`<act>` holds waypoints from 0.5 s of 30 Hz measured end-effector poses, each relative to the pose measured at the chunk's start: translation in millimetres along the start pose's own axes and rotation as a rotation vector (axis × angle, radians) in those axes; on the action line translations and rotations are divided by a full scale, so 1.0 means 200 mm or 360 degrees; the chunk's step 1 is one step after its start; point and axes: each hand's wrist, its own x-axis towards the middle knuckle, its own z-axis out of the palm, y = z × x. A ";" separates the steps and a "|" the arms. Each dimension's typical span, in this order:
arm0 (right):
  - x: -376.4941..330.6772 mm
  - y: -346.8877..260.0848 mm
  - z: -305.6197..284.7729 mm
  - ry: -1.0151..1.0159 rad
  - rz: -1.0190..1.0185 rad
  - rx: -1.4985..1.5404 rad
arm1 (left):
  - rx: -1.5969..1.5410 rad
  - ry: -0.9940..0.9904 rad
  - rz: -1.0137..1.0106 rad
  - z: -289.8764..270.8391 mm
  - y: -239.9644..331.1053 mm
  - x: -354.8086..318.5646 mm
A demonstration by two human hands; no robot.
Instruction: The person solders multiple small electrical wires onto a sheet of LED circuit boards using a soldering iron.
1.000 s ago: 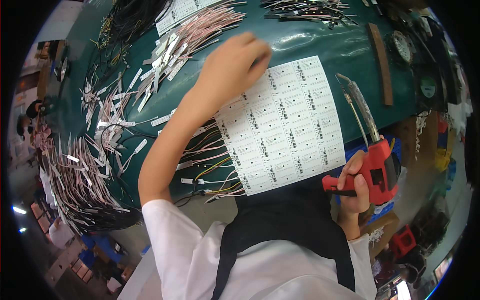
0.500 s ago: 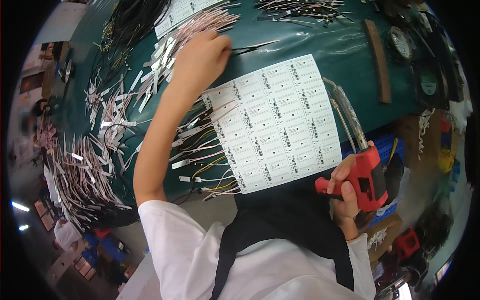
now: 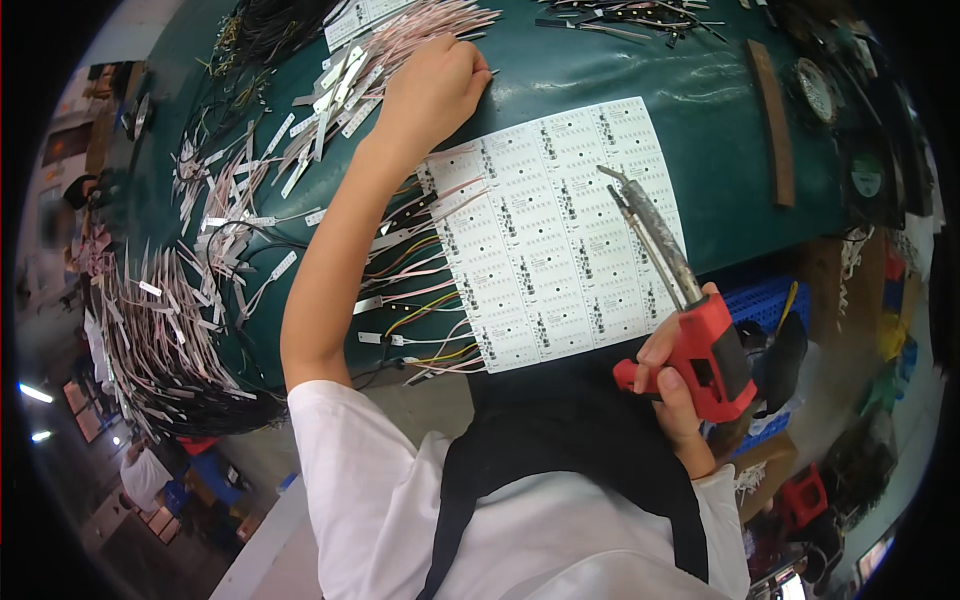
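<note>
Right hand point(image 3: 672, 385) wrapped tight around the red grip of a soldering gun point(image 3: 700, 340), thumb on the body; its long metal barrel slants up and left, tip hanging over the white panel of small circuit boards point(image 3: 560, 230) that lies on the green desk point(image 3: 720, 170).

Left hand point(image 3: 432, 92) reaches to the far side, fingers curled down into a heap of pink-wired strips point(image 3: 400, 40). Whether it has pinched one I cannot tell; the knuckles hide the fingertips.

Along the panel's left edge, wires in pink, yellow and black point(image 3: 420, 290) trail off toward the near desk edge. More loose white strips point(image 3: 250, 190) scattered left; a large bundle point(image 3: 160, 350) hangs over the left rim. Brown bar point(image 3: 770, 120) at right.

Risk, as judged: attention is on the far pile while the tip hovers over the boards. A dip of the right wrist could scorch a board or melt wire insulation. The left forearm crossing the wired edge could drag leads loose.
</note>
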 end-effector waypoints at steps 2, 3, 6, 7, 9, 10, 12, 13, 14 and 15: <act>-0.01 0.02 0.00 -0.0028 0.0038 0.0036 | 0.0134 0.0055 0.0048 -0.02 0.05 -0.03; -0.02 0.04 0.00 -0.0029 0.0037 0.0093 | 0.0132 0.0111 0.0082 -0.04 0.08 -0.06; -0.01 0.08 -0.02 -0.0107 0.0177 0.0106 | -0.0345 0.0174 -0.0106 -0.15 0.20 -0.21; -0.01 0.09 -0.03 -0.0130 0.0195 0.0104 | -0.0333 0.0139 -0.0151 -0.18 0.25 -0.27; -0.01 0.11 -0.04 -0.0218 0.0229 0.0028 | -0.0508 -0.0080 -0.0261 -0.23 0.32 -0.40; -0.01 0.13 -0.04 -0.0238 0.0272 0.0009 | -0.0562 -0.0158 -0.0336 -0.23 0.36 -0.46; -0.02 0.15 -0.03 -0.0198 0.0186 -0.0006 | -0.0646 -0.0199 -0.0393 -0.20 0.40 -0.53; -0.02 0.15 -0.03 -0.0200 0.0205 -0.0006 | -0.0640 -0.0193 -0.0399 -0.18 0.41 -0.56; -0.02 0.16 -0.02 -0.0213 0.0198 -0.0082 | -0.0674 -0.0199 -0.0457 -0.16 0.41 -0.59; -0.02 0.16 -0.02 -0.0211 0.0164 -0.0129 | -0.0714 -0.0237 -0.0548 -0.14 0.41 -0.61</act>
